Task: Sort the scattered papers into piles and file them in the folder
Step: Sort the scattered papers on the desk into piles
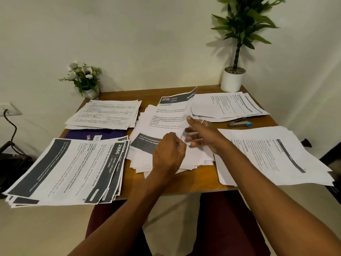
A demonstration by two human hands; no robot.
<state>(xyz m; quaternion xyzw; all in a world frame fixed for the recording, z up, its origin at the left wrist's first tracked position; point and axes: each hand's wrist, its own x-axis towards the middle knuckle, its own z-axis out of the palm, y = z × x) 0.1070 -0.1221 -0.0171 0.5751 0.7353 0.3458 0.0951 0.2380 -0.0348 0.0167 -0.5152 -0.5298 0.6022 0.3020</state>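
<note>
A loose heap of printed papers (162,126) lies in the middle of the wooden desk (166,189). The top sheet, headed 2726 (177,106), is lifted at its right side. My right hand (201,133) holds that sheet's right edge, thumb on top and fingers underneath. My left hand (168,152) pinches the sheet's near edge. Sorted piles lie around: a dark-banded pile (70,169) at the near left, a forms pile (107,113) at the far left, a text pile (230,106) at the far right, another text pile (273,156) at the near right. A purple folder (96,135) peeks out under the left piles.
A stapler (239,123) lies between the two right piles. A small flower pot (86,80) stands at the far left corner and a tall plant in a white pot (233,78) at the far right. The left and right piles overhang the desk edges.
</note>
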